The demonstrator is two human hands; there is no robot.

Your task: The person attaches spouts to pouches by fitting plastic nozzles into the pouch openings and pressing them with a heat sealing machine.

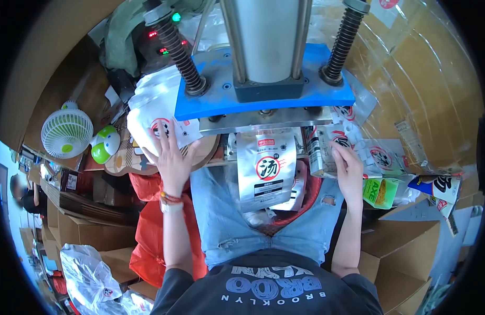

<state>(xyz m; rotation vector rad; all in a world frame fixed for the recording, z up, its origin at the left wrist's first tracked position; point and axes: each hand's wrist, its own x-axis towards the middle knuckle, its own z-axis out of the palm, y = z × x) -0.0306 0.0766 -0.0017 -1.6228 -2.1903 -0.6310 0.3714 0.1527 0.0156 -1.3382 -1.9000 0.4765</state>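
Observation:
A silver pouch (267,173) with a round red-and-black logo hangs upright below the metal bar (266,121) of a press, its lower part over my lap. My left hand (172,163) lies with fingers spread on a stack of white pouches (148,105) at the left of the press. My right hand (349,168) is at the right, over a box (318,152) and small printed sachets (381,156). Its thumb and fingers are pinched together. What they hold, if anything, is hidden.
The press has a blue plate (216,102) and spring rods (343,50). A white fan (67,133) and a green-and-white toy-like object (105,144) stand left. A green box (380,193) is at right. Cardboard boxes (405,252) and red bags (150,236) flank my legs.

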